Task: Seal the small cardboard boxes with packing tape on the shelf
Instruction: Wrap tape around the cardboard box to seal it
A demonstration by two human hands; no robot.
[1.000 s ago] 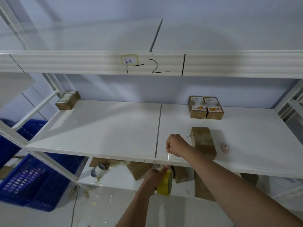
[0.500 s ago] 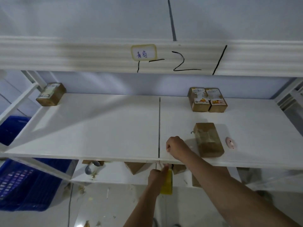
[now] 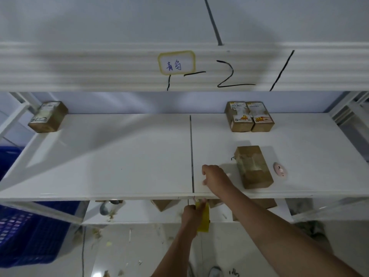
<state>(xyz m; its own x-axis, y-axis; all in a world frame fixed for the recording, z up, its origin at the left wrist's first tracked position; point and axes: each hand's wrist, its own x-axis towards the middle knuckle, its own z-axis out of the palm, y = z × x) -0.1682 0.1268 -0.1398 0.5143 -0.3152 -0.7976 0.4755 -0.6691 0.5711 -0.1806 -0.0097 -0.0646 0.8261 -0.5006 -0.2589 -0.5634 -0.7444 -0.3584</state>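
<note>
A yellow-bordered label above reads "青岛", beside marker strokes "1-2". The right hand, fingers curled, rests on the shelf; the cardboard box lies just right of it. Below, the left hand grips the yellow tape roll.

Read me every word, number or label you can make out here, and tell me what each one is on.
"青岛", apparently: handwritten on the yellow-bordered sticker on the upper shelf beam.
"1-2": black marker on that beam.
Labels on the two back boxes and left box: too blurred.

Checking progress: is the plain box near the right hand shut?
Shut: the plain box has flat flaps with glossy tape across its top.
</note>
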